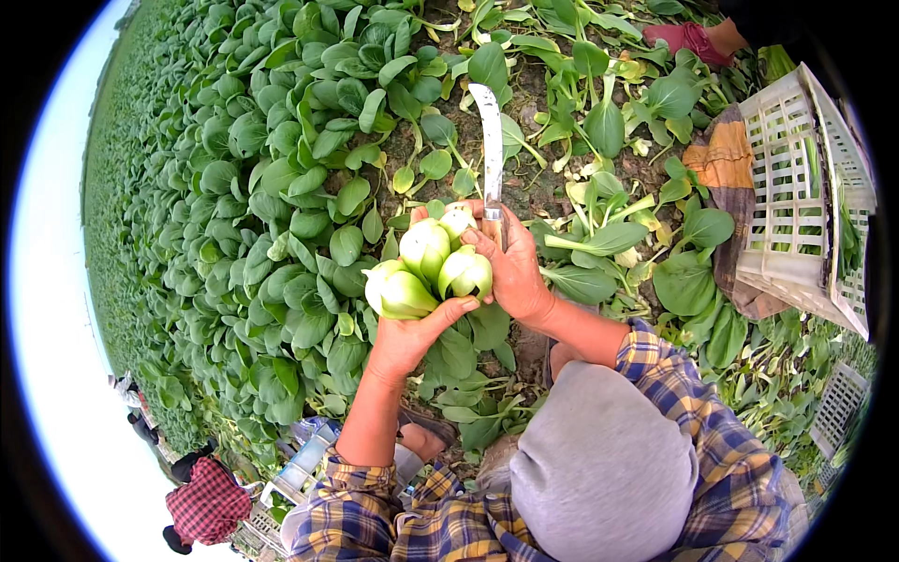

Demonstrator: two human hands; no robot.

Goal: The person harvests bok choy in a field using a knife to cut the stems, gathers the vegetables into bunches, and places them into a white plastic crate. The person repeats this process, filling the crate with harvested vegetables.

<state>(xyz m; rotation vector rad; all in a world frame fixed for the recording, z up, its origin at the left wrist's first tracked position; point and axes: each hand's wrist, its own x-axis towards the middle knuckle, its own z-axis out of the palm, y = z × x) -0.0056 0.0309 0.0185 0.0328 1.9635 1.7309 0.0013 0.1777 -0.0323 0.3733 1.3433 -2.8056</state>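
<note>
Left hand [405,343]: curled round pale-based leafy heads [424,249], just left of right hand. Right hand [521,277]: wrapped on knife [493,150], blade beyond fingers. Step, apparently: bunching cut heads. Next move calls for steady support, blade clear.

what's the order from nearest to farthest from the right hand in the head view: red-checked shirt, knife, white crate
From the right hand:
1. knife: its handle is in that hand
2. white crate: off to the person's right
3. red-checked shirt: on another person, in the background at lower left
</note>
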